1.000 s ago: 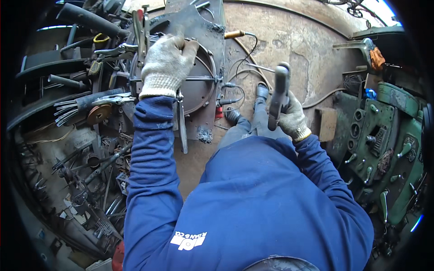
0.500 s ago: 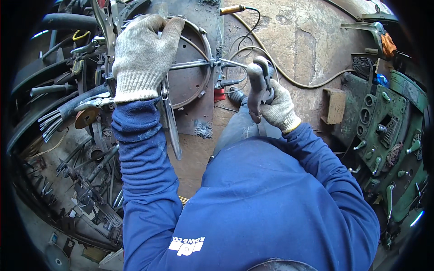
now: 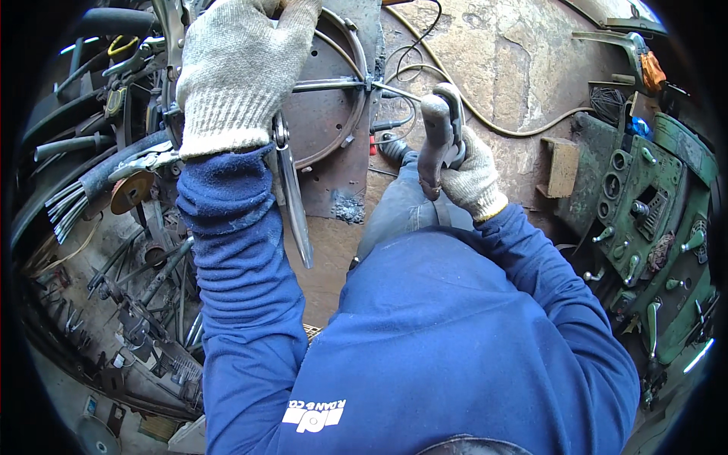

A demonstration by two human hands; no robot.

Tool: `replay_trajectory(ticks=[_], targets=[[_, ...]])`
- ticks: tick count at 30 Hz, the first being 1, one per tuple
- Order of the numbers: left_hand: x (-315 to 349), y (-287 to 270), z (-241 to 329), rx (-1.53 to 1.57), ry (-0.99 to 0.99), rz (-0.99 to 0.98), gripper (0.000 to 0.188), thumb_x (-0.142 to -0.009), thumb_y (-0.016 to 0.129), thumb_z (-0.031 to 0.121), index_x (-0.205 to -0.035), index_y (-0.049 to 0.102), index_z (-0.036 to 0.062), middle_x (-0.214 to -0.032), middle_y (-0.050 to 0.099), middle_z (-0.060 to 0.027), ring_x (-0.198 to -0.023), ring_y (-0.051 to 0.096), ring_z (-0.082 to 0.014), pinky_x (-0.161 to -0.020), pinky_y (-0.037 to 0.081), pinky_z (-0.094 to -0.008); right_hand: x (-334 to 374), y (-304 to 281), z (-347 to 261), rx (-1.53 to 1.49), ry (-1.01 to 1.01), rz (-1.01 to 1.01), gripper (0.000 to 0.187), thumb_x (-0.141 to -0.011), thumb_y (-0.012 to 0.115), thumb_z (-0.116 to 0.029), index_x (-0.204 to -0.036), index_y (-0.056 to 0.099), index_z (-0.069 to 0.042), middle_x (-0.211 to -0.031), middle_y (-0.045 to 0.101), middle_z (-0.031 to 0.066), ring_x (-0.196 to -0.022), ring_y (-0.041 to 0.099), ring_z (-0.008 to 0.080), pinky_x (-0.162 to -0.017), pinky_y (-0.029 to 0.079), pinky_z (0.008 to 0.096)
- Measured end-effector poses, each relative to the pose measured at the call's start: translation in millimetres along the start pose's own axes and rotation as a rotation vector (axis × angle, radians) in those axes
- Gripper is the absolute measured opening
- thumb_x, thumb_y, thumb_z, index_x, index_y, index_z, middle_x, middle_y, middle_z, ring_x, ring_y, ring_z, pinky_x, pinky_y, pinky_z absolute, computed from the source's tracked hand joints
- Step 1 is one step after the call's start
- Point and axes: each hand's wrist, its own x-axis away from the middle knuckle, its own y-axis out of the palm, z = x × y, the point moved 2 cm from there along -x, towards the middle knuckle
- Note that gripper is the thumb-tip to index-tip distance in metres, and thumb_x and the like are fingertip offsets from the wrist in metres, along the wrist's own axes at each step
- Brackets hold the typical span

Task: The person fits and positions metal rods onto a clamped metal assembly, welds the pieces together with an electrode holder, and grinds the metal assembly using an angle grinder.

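Looking straight down here: the gloved left hand [image 3: 235, 72] is pressed flat on a round metal disc [image 3: 326, 114] with a thin rod [image 3: 334, 85] running across it. Just right of the disc, the gloved right hand [image 3: 466, 178] grips an electrode holder [image 3: 440, 136], its tip right by the disc's edge. A yellowish cable [image 3: 485, 121] snakes off beyond the disc. Left of it sits a pile of scrap tools [image 3: 121, 189]; well off to the right, a green machine panel [image 3: 644, 205].
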Motion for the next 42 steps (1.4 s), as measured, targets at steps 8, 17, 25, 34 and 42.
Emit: replay_trajectory(ticks=[8, 17, 25, 34, 42], targets=[[-4, -2, -10, -0.06, 0.043, -0.023, 0.049, -0.094, 0.067, 0.052, -0.092, 0.076, 0.0041, -0.074, 0.071, -0.0104, -0.067, 0.069, -0.0227, -0.065, 0.053, -0.0365, -2, 5, -1, 0.137, -0.019, 0.031, 0.038, -0.078, 0.08, -0.007, -0.112, 0.064, -0.004, -0.096, 0.071, 0.006, -0.087, 0.066, 0.0097, -0.078, 0.055, 0.0288], [-2, -1, -12, -0.028, 0.014, -0.008, 0.047, -0.094, 0.067, 0.05, -0.094, 0.078, 0.0046, -0.075, 0.072, -0.012, -0.068, 0.07, -0.0242, -0.067, 0.054, -0.0376, -4, 8, 4, 0.116, 0.027, 0.019, 0.042, -0.076, 0.083, -0.008, -0.115, 0.065, -0.003, -0.098, 0.071, 0.0069, -0.088, 0.067, 0.0109, -0.08, 0.055, 0.0294], [-4, -1, -4, -0.025, 0.01, -0.005, 0.046, -0.093, 0.07, 0.05, -0.093, 0.077, 0.004, -0.073, 0.07, -0.011, -0.066, 0.068, -0.023, -0.066, 0.052, -0.0362, -7, 4, -9, 0.155, 0.07, -0.018, 0.054, -0.073, 0.09, -0.006, -0.119, 0.062, -0.005, -0.106, 0.071, 0.0047, -0.098, 0.067, 0.0118, -0.088, 0.055, 0.0307], [-5, -2, 1, 0.024, 0.009, -0.016, 0.045, -0.094, 0.07, 0.047, -0.087, 0.075, 0.0031, -0.067, 0.065, -0.0097, -0.061, 0.062, -0.0187, -0.062, 0.049, -0.0349, -9, 2, -9, 0.062, 0.067, -0.063, 0.042, -0.077, 0.083, -0.006, -0.115, 0.064, -0.005, -0.101, 0.071, 0.005, -0.089, 0.066, 0.0094, -0.079, 0.056, 0.0282], [-7, -2, 3, -0.013, 0.009, -0.033, 0.044, -0.093, 0.07, 0.047, -0.088, 0.075, 0.0034, -0.071, 0.067, -0.01, -0.065, 0.065, -0.0205, -0.065, 0.05, -0.0365, -9, 1, -7, 0.045, 0.089, -0.078, 0.042, -0.078, 0.085, -0.004, -0.112, 0.061, -0.005, -0.099, 0.07, 0.0024, -0.09, 0.066, 0.0081, -0.08, 0.055, 0.0273]])
